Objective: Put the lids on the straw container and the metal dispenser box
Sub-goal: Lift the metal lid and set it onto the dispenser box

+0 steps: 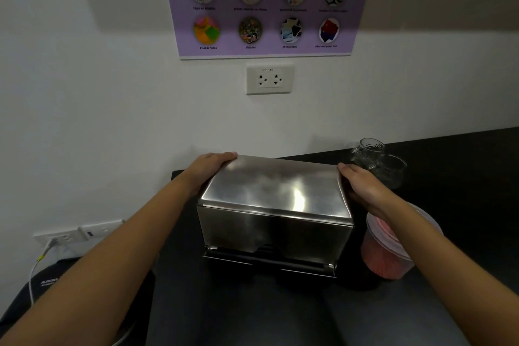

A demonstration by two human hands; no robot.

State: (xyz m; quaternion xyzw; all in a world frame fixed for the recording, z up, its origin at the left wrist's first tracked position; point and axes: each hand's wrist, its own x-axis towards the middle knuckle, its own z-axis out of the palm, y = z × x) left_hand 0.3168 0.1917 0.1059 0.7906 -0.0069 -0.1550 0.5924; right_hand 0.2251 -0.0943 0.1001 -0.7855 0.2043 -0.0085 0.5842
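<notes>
A shiny metal dispenser box [276,233] stands on the black counter [463,166] in the middle of the view. Its metal lid [275,185] lies flat on top of it. My left hand [210,168] grips the lid's far left edge, fingers curled over the back corner. My right hand [362,185] holds the lid's right side. To the right of the box stands a clear plastic straw container [390,250] full of pink straws, with a clear lid on it, partly hidden by my right forearm.
Two clear glass cups [376,160] stand behind my right hand near the wall. A wall socket [269,80] and a purple poster [266,3] are on the wall. At lower left sit a power strip [78,233] with a cable and a dark machine [56,284].
</notes>
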